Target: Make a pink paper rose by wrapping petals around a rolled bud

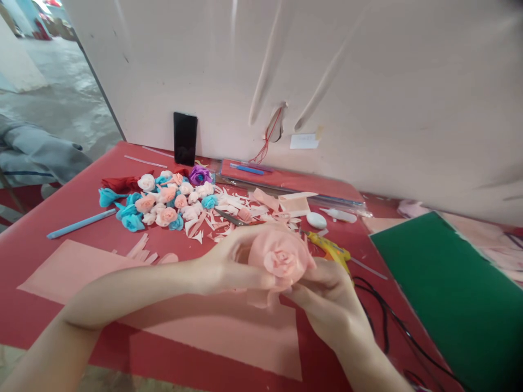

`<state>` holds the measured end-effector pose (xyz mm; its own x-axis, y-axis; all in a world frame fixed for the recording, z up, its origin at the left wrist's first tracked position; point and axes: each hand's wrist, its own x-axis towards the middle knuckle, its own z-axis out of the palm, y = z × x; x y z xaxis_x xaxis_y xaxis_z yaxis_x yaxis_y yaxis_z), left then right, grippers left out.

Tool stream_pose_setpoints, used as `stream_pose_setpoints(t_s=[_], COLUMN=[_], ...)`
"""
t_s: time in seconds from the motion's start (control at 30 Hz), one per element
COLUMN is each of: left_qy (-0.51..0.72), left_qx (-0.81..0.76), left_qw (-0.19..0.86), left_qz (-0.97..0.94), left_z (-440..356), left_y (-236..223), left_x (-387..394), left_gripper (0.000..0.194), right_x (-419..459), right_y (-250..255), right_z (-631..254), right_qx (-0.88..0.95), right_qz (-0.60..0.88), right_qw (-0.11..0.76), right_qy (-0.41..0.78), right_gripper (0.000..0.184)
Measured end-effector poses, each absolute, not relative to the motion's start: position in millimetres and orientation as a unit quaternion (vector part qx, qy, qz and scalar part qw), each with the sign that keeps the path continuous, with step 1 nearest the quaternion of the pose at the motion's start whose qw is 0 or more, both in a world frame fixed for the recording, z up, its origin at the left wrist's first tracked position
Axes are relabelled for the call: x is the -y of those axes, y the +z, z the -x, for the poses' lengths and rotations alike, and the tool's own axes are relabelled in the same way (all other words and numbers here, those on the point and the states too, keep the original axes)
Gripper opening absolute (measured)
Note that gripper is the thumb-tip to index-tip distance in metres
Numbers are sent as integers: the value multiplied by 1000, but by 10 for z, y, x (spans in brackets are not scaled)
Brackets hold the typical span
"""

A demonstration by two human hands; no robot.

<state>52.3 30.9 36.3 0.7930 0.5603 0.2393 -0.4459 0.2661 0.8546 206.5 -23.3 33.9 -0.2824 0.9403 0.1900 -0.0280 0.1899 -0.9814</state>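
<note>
Pink paper flower, one, layered, with a tightly curled centre turned up toward the head camera; held clear of the red table, between both hands. Left hand: grasping the flower from its left side, thumb laid along the near lower edge, the other fingers arched around the far side and partly hidden by the petals. Right hand: fingers bent in at the flower's lower right edge, thumb and forefinger closed on the outer paper there; the remaining fingertips cannot be made out. Loose flap of the same paper, hanging below the bloom. All places following are taken from the flower. Pink paper sheet, flat, below it on the near side and running left under the forearm. Cut paper scraps, pink and white, scattered just beyond. Small flowers, pink, white, blue and one purple, heaped beyond and to the left. Blue stick, farther left. Black phone, upright, beyond the heap. Yellow glue gun, just to the right, partly behind the right hand. White oval object and small white bottle, beyond and to the right. Black cable, to the right. Green board, flat, farther right.
</note>
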Motion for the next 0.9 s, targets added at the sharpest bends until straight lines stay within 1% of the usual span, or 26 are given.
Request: stream_pose_setpoints(t_s=[0.13,0.23,0.37,0.47,0.53,0.63,0.7,0.77,0.9], left_qy=[316,331,356,363,390,443,459,465,481], left_qx=[-41,-35,-55,-84,-98,-113,-113,-105,-129], left_qw=[775,757,734,734,715,650,617,603,575], left_qz=[-546,-562,-575,-567,-571,-607,-629,-640,-650], left_z=[-507,-523,-564,-592,-608,-624,-623,-614,-591], left_y=[403,396,363,348,347,351,353,353,349], left_x=[-314,-325,-323,-291,-269,-258,-266,-274,-270], left_gripper=[23,26,24,27,25,16,10,9,13], right_x=[250,258,256,252,252,266,280,290,272], right_y=[354,336,327,350,355,316,269,232,218], right_z=[-2072,-2089,-2100,-2090,-2087,-2104,-2125,-2137,-2100], right_qx=[609,609,607,602,595,582,566,556,571], right_qz=[363,353,368,401,424,432,433,436,426], right_qw=[471,471,470,480,484,500,520,534,542], right_qy=[525,533,525,497,482,473,471,464,444], right_gripper=[18,21,16,12,12,20,21,19,9])
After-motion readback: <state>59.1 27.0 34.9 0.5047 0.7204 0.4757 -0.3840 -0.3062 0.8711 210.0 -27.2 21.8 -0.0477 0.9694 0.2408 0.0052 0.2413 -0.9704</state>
